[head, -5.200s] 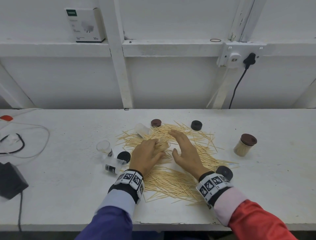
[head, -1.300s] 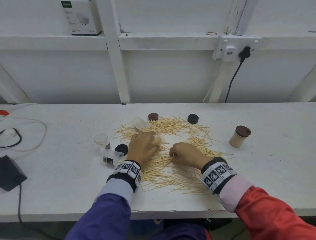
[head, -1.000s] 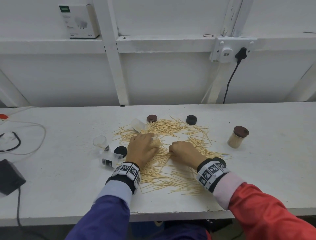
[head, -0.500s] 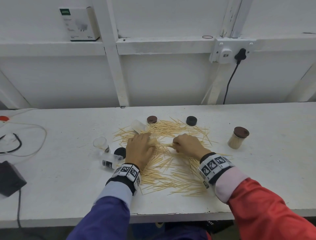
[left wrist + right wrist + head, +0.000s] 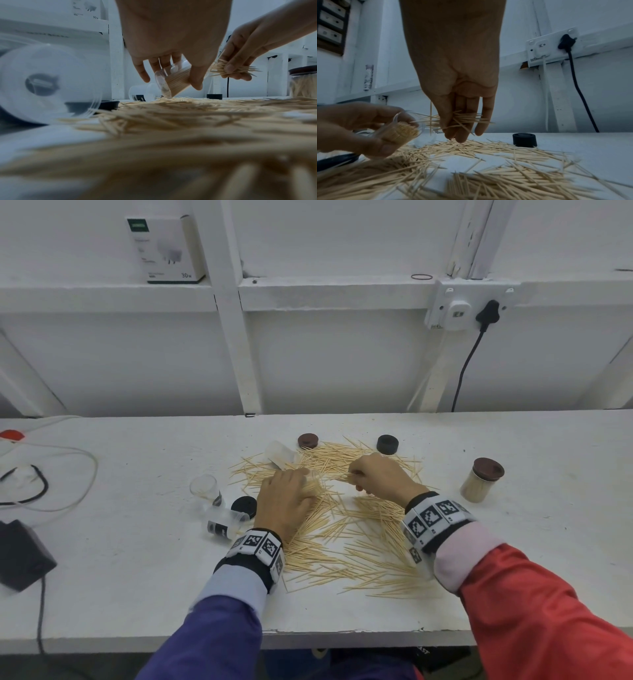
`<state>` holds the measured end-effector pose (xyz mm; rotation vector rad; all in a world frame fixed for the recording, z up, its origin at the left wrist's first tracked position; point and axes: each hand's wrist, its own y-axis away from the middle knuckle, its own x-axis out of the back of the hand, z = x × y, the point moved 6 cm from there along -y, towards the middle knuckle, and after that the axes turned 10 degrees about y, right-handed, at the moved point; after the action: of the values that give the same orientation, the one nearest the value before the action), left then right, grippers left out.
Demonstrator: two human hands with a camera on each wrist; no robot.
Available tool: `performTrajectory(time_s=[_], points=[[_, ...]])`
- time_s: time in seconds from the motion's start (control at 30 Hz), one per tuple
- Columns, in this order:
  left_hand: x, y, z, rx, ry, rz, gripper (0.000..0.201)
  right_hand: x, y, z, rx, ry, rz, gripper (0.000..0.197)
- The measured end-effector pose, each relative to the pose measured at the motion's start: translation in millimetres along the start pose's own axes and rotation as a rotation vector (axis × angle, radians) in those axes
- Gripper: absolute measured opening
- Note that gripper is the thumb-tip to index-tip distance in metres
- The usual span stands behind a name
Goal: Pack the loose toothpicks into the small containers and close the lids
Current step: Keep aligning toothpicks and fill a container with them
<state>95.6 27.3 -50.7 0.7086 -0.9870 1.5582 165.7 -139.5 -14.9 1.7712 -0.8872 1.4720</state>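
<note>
1. Two hands meet mid-table in the head view: your left hand (image 5: pixel 286 501) and right hand (image 5: pixel 380 477) over loose toothpicks (image 5: pixel 359 539); bare table (image 5: pixel 534 542) lies rightward.
2. Left wrist: your fingers wrap a tilted clear container (image 5: pixel 173 82).
3. Right wrist: your fingers pinch a toothpick bunch (image 5: pixel 462 119) beside its mouth.

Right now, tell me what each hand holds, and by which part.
The left hand grips a tilted clear container around its wall. The right hand pinches a toothpick bundle near mid-length.

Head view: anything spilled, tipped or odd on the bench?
Loose toothpicks are strewn across the bench. Two empty clear containers lie tipped over: one beside a black lid, one at the pile's far edge.
</note>
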Motion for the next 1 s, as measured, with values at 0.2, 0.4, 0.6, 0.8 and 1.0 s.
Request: performTrajectory(time_s=[0.2, 0.4, 0.6, 0.8, 1.0], points=[[-2, -1, 0, -0.013, 0.001, -0.01, 0.051, 2, -3, -17, 0.042, 0.227, 0.066, 0.021], [-3, -1, 2, -0.03, 0.002, -0.024, 0.053, 4, -6, -36, 0.112, 0.308, 0.114, 0.019], [-2, -1, 0, -0.009, 0.009, -0.023, 0.053, 2, -11, -42, 0.164, 0.255, 0.133, 0.021], [-2, -1, 1, -0.01, 0.02, -0.015, 0.054, 1, -14, -38, 0.146, 0.039, 0.141, 0.024], [-2, -2, 3, -0.028, 0.015, -0.025, 0.054, -10, -21, -36, 0.122, -0.059, 0.061, 0.026]])
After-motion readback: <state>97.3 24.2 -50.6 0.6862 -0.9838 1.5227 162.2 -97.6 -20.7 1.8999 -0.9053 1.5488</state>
